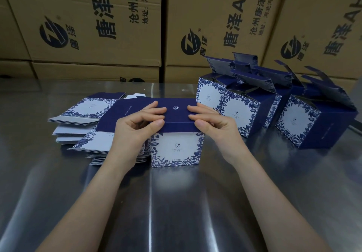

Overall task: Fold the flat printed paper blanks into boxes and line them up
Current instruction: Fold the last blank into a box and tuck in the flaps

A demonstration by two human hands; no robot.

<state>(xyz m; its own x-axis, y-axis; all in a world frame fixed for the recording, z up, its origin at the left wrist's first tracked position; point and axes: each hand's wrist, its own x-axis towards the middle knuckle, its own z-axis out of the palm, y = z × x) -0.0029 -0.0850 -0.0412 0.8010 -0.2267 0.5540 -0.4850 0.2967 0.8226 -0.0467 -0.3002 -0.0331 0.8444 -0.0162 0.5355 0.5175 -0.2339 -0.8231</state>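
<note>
Fingers curled, the left hand (137,123) and right hand (212,123) pinch the lid of the blue-and-white floral paper box (176,149); uneven pressure (my guess) could crease it.

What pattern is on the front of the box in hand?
The box front is white with a dark blue floral border; head view.

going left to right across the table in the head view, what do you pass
stack of flat blanks → left hand → box being folded → right hand → folded boxes with open tops
</note>
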